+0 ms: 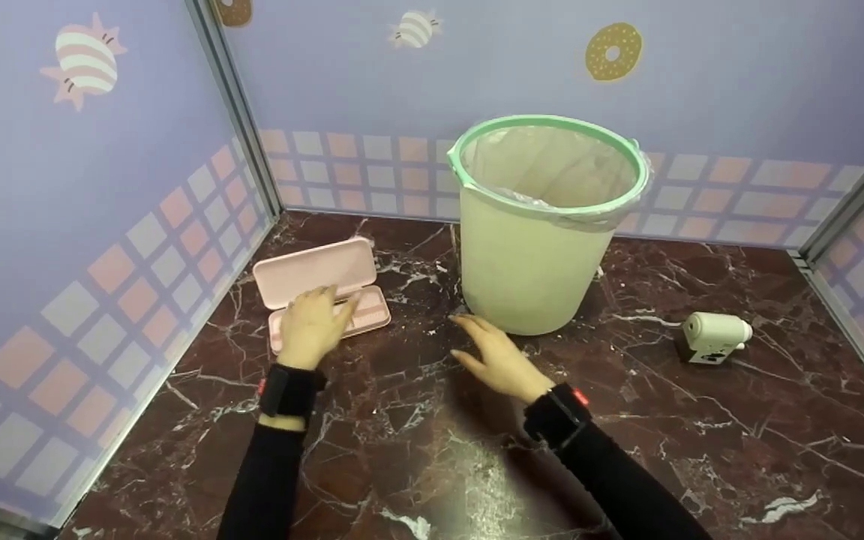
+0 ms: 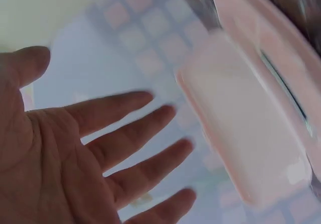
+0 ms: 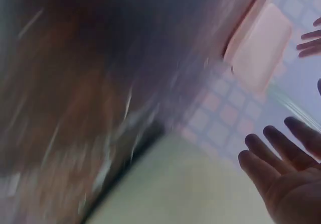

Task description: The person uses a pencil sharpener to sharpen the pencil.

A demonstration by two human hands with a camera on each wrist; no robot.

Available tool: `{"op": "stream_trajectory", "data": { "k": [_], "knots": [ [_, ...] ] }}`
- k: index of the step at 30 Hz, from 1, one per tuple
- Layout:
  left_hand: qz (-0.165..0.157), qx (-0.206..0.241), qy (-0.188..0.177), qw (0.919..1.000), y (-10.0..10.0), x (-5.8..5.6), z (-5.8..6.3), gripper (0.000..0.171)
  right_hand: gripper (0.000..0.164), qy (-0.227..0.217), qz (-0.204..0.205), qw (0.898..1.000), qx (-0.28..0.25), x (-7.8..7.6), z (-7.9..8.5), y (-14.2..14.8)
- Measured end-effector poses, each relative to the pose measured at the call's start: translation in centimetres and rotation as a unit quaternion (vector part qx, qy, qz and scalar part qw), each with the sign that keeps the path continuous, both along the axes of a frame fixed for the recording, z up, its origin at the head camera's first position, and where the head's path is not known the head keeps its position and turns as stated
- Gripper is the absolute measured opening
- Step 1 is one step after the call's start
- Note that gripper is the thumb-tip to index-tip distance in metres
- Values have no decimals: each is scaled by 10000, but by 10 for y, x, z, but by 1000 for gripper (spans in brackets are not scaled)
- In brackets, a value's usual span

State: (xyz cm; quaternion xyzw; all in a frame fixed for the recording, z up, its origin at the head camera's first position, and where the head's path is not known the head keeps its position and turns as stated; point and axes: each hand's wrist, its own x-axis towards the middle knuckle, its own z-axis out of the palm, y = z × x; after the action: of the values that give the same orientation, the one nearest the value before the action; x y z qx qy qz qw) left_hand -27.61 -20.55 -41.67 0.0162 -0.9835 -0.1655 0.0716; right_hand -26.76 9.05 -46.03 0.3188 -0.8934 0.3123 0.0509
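Observation:
A pink pencil case (image 1: 313, 271) lies with its lid raised at the left of the dark marbled surface. My left hand (image 1: 310, 324) is over its lower half, fingers spread, and hides part of the inside. In the left wrist view the palm is bare, and the fingers are apart from the lid (image 2: 241, 118). A thin dark strip or stick (image 2: 285, 87) shows inside the case; its kind is unclear. My right hand (image 1: 501, 361) hovers in front of the bin with nothing in it. Its fingers extend loosely in the right wrist view.
A pale green bin (image 1: 529, 277) with a bright green rim and a clear liner stands at the back centre. To the right sits a small pale green device (image 1: 715, 337) with a white knob, perhaps a pencil sharpener. Patterned panels (image 1: 372, 169) enclose the surface at the back and sides.

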Motion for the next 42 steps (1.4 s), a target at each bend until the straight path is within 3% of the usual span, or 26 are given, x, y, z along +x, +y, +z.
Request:
{"op": "stream_trajectory", "data": {
  "k": [5, 9, 14, 18, 23, 27, 30, 33, 38, 42],
  "knots": [
    [451, 415, -309, 9976, -38, 2, 5, 65, 57, -187, 291, 9993, -167, -10, 1, -30],
    [621, 664, -376, 9951, -60, 2, 2, 63, 59, -447, 325, 9984, -112, -18, 4, -52],
    [683, 688, -262, 9949, -79, 2, -4, 54, 61, -938, 259, 9952, 72, -27, 6, -75],
    [778, 616, -195, 9949, -86, 3, -7, 45, 65, -1590, 319, 9866, 208, -35, 9, -88],
    [863, 505, -398, 9942, -89, 0, -14, 39, 70, -2534, 293, 9659, -452, -48, 8, -100],
    [843, 291, -579, 9943, -91, -2, -24, 35, 72, -3356, 168, 9331, -1283, -58, -1, -109],
    [894, 141, -627, 9939, -93, -2, -31, 34, 74, -3736, 194, 9141, -1562, -64, -8, -113],
    [887, 66, -644, 9940, -92, -3, -35, 33, 78, -3852, 274, 9087, -1584, -70, -14, -111],
    [925, 87, -500, 9944, -89, -6, -40, 31, 86, -3782, 491, 9140, -1382, -79, -23, -109],
    [1006, 129, -197, 9946, -89, -7, -43, 27, 76, -3655, 510, 9191, -1379, -75, -19, -114]
  ]
}}
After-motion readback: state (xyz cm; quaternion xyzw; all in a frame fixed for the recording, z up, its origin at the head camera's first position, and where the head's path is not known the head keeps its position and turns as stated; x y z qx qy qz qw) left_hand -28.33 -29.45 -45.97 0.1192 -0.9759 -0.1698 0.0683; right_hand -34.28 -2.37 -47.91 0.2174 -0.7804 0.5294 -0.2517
